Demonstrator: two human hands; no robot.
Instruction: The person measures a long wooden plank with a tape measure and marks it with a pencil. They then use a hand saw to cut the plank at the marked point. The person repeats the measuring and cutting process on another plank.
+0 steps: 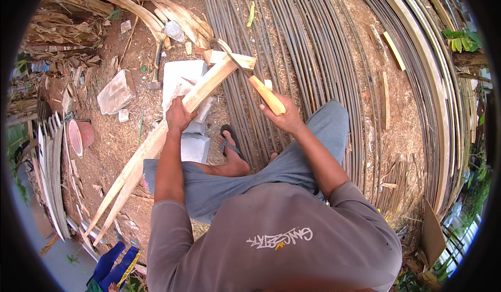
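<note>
My left hand [180, 116] is closed around a long pale length of wood [206, 86], which slants from the far middle down toward the near left. Its near end parts into two narrow legs. In my right hand [283, 119] is the yellow wooden handle of a machete [269, 96]. The dark, narrow blade points away to the far left and lies across the far end of the wood. Under that end is a short wooden block [244, 61]. Pale stone blocks [182, 74] stand beneath and beside the length of wood.
Long metal rods [308, 47] cover the ground ahead and to the right. A hammer [155, 84] and a rough slab [116, 92] lie at the left, with a reddish bucket [82, 136] beyond. Part of another person in blue [112, 266] shows at the lower left.
</note>
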